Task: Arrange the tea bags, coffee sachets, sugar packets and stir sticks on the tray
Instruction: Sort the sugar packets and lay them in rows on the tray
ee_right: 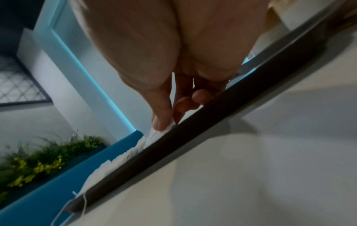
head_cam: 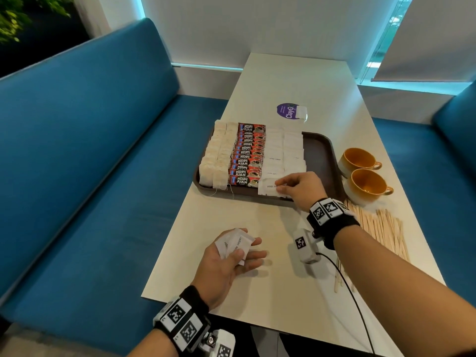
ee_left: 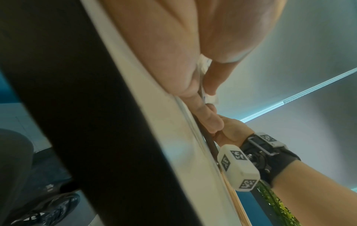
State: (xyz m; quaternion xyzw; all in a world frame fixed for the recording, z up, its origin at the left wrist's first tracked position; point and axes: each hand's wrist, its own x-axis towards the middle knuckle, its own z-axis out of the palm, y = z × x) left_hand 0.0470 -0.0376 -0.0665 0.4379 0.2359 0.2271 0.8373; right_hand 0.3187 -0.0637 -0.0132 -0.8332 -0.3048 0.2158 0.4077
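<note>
Already on the tray point(head_cam: 319, 150): tea bags point(head_cam: 215, 155), coffee sachets point(head_cam: 247, 155), sugar packets point(head_cam: 283, 150).

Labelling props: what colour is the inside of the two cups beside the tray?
Orange-yellow inside the two ceramic cups, cream outside; clearest in the head view.
</note>
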